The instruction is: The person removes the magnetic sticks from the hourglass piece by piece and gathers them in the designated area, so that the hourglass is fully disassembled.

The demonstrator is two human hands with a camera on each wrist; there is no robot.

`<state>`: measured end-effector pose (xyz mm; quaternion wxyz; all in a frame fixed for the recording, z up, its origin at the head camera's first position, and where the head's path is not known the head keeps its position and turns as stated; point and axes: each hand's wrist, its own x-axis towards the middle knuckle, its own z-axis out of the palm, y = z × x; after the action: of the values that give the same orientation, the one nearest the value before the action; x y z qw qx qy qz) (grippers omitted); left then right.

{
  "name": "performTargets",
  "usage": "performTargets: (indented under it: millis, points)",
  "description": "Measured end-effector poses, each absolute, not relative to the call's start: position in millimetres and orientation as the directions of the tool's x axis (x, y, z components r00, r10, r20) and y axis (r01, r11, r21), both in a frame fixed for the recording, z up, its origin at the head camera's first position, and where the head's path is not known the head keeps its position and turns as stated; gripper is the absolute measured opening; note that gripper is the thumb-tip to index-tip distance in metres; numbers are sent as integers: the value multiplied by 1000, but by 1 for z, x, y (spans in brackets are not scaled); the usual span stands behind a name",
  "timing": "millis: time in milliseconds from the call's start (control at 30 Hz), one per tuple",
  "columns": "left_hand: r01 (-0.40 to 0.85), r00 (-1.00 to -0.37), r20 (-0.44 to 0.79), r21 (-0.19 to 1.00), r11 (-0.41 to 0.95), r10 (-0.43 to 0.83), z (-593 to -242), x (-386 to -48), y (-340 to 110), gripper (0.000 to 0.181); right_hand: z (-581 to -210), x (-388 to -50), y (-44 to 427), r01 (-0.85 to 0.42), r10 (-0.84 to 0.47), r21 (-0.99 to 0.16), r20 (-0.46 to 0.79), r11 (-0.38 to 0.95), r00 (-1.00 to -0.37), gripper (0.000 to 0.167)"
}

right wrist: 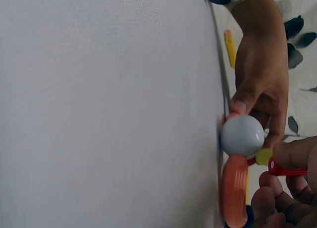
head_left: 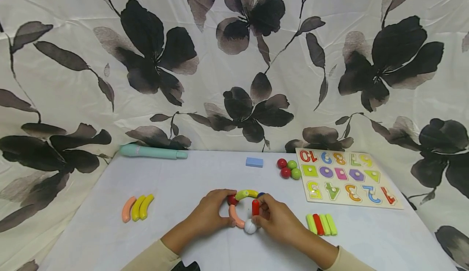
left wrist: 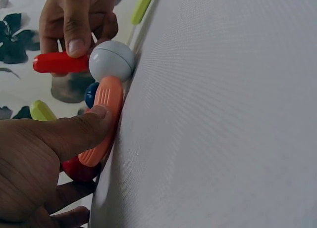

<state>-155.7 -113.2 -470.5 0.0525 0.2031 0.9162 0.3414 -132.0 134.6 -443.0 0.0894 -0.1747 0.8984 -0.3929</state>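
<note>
Stick (head_left: 255, 208), red, points upward, long axis roughly vertical.

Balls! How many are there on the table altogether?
7: a red ball, blue ball and white ball in the ring; two red balls and two green balls beside the number board. More might be hidden behind the hands.

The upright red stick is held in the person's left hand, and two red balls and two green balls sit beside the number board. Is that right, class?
The hand is wrong: the right hand holds the upright red stick, as the head view shows. The two red balls and two green balls do sit beside the number board.
</note>
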Motion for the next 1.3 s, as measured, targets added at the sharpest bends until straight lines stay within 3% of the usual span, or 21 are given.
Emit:
performTargets:
  millis: [167,600,1000,1300]
  points:
    - [319,-916,23,648,692,400,-470,-154,-112,78,-440,-131,149,-224,-335,-711,-17,667,-942,38]
    - [299,-920,-5,637,710,392,-471,-154,-111,79,-435,-129,195,-131,-186,-661,-13,739,-982,69]
    - [299,-920,2,648,700,391,-471,-154,-112,79,-425,-127,241,-165,-198,-630,19,759,-980,57]
    - [297,-919,-4,648,701,393,-471,-155,-112,78,-422,-125,271,-118,-162,-592,-21,798,-987,59]
